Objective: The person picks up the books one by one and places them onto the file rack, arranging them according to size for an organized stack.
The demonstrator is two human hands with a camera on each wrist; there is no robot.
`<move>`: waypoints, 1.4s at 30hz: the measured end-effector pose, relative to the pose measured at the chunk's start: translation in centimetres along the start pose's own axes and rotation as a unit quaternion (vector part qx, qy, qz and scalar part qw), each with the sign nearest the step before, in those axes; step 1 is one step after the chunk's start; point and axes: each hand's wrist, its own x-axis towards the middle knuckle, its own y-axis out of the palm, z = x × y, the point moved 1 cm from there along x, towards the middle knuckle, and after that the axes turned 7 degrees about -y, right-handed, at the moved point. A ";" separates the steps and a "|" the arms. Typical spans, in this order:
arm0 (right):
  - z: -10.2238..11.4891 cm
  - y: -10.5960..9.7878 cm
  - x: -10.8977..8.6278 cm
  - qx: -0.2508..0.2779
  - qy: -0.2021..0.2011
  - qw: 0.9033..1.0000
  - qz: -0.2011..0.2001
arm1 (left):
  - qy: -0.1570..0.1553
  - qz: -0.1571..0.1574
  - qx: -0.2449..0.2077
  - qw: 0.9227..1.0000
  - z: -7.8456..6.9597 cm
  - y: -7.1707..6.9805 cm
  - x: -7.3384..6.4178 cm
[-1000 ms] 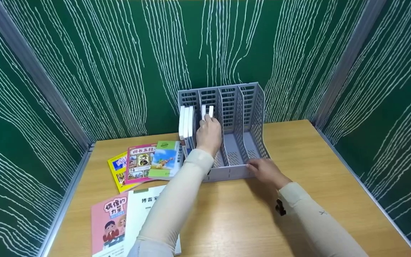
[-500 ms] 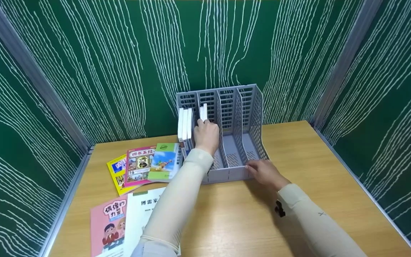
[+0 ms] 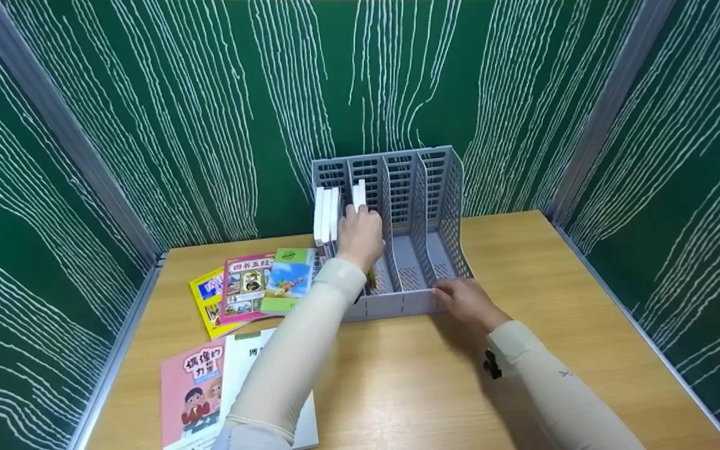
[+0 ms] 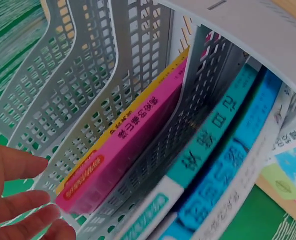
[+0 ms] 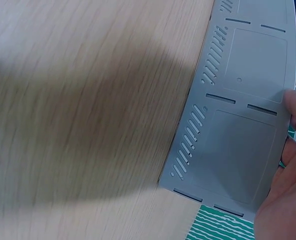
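Note:
A grey file rack (image 3: 385, 304) with tall slotted dividers stands at the back of the table. In its second compartment from the left, a pink-spined book (image 4: 105, 172) and a yellow-spined book (image 4: 134, 106) stand side by side. My left hand (image 3: 360, 236) is at their upper ends; in the left wrist view its thumb and fingers are spread apart beside the spine ends, and I cannot tell whether they touch. My right hand (image 3: 469, 304) pinches the rack's front rim near its right corner. Several books (image 3: 326, 215) stand in the leftmost compartment, among them a teal-spined book (image 4: 207, 132).
Left of the rack, a yellow book (image 3: 205, 312), a pink comic-style book (image 3: 244, 290) and a green-and-blue book (image 3: 288, 281) overlap on the wooden table (image 3: 410, 381). Nearer lie a pink book (image 3: 191, 387) and a white book (image 3: 300, 425). Green walls surround the table.
The two books in the second compartment have come together, the right one moving left against the other. My left hand has shifted slightly left. My right hand stays on the rim.

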 end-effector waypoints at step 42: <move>0.2 0.3 0.0 -0.002 -0.007 1.000 -0.017 | -0.051 0.019 -0.181 0.982 18.5 -0.7 -11.1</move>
